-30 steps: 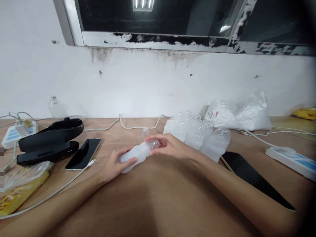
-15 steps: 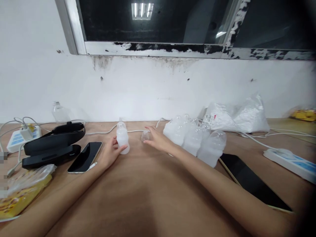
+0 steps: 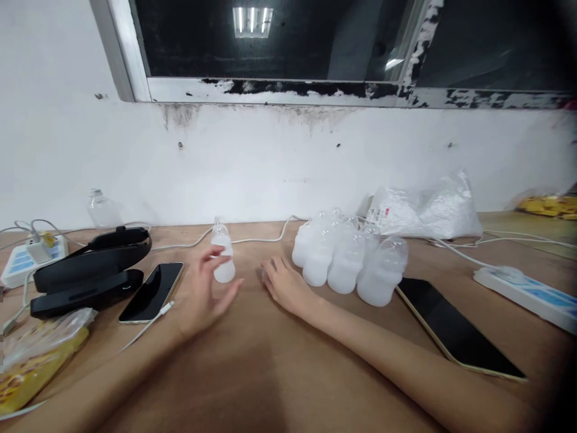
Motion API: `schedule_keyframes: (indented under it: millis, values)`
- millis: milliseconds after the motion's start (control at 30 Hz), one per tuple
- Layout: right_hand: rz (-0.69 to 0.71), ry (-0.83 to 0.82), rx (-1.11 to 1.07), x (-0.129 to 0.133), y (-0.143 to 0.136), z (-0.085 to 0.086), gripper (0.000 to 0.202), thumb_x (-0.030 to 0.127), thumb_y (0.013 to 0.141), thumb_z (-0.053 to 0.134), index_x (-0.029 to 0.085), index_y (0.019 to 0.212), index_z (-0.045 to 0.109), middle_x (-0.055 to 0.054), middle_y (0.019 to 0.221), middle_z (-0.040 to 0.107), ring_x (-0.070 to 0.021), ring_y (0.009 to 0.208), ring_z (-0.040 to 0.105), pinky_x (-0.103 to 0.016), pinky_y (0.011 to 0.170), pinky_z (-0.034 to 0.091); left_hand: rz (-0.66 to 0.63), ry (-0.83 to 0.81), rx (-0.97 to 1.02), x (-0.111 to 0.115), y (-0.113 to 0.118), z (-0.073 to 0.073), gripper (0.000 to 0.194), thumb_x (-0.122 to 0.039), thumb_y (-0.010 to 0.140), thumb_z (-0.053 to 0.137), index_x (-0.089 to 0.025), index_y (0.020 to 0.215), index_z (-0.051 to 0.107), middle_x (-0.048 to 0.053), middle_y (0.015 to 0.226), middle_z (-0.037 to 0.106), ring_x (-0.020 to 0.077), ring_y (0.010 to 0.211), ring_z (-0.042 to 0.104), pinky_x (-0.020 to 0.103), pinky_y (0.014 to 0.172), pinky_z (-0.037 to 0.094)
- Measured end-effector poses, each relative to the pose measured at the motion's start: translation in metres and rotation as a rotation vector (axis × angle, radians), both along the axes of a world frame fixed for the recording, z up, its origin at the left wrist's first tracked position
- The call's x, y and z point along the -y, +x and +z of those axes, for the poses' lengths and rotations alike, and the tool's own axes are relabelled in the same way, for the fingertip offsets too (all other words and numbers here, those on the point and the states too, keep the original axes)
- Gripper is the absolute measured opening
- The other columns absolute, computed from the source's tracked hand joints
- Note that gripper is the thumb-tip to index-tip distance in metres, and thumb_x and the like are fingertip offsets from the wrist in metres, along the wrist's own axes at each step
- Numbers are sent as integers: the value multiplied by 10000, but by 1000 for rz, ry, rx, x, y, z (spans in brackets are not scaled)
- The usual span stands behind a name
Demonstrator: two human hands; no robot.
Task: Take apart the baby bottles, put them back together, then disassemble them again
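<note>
**Left hand spread beside a frosted white plastic bottle with a clear domed top; right hand low over the brown wooden table**

The left hand is released, its thumb well apart from its fingers; the fingers overlap the bottle from this view, though whether they touch it cannot be told; the bottle stands upright on the table, near the wall. The right hand has its fingers bent downward over a small clear piece, mostly hidden by them; whether they grip it cannot be told.

Just right of that hand stands a close cluster of similar frosted white bottles with clear domed tops; behind them lies a shiny white plastic bag, and beside them a flat black slab with a pale gold edge; farther right sits a white and blue power strip.

Near the left forearm lie a black phone with a pale rim and a white cable's plug; beyond the phone rests a bulky black device.
</note>
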State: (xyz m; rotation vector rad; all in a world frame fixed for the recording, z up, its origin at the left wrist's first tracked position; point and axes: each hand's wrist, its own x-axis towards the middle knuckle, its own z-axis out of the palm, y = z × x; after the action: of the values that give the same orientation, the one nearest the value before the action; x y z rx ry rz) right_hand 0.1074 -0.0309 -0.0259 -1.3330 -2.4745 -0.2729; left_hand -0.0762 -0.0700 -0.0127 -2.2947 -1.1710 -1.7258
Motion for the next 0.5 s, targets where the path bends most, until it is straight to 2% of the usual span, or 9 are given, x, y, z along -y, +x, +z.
schedule_keyframes:
  millis: [67,133,167,267,333,400,500]
  values:
    - [33,22,7,17,10,-1,265,152,823,402,94,1070,476,-157,1015,493,-246,970,462,-375,829,394,-149,-71,-57,1,27,14,245,-130,751,527,-200,984,499,85,1110,455,209,1088,431,413,958,319]
    - [55,44,7,28,18,-2,282,165,817,411,73,1077,469,-171,1026,486,-256,978,450,-391,842,388,-314,-310,27,-17,58,21,236,-124,764,492,-203,985,515,70,1127,468,204,1112,413,382,955,327]
    - [63,54,4,31,20,-2,285,169,811,423,68,1073,473,-176,1022,486,-260,970,451,-399,838,391,-318,-376,55,-33,72,21,255,-127,769,483,-191,1014,505,81,1152,462,216,1117,411,385,933,350]
    - [72,71,-17,36,23,-2,254,161,794,445,81,1028,505,-164,969,495,-260,914,467,-405,780,420,-309,-515,123,-88,106,13,378,-157,754,540,-106,1116,442,158,1171,452,273,1111,418,428,889,382]
    - [78,77,-34,36,24,-2,230,150,790,444,99,1002,517,-146,937,495,-253,888,470,-398,744,431,-351,-586,132,-117,119,5,458,-165,707,623,-94,1123,445,157,1166,465,280,1100,432,422,874,399]
    - [91,82,-60,36,24,-2,215,142,783,445,110,982,521,-137,925,492,-251,877,466,-399,726,434,-406,-629,134,-134,127,-3,378,-232,769,579,-124,1113,467,114,1148,488,241,1031,489,421,835,429]
    - [103,64,-122,36,25,-3,224,122,771,442,112,981,519,-139,935,487,-252,851,467,-417,711,436,-481,-678,142,-140,133,-11,294,-287,840,481,-148,1100,483,76,1103,518,191,927,543,398,772,466]
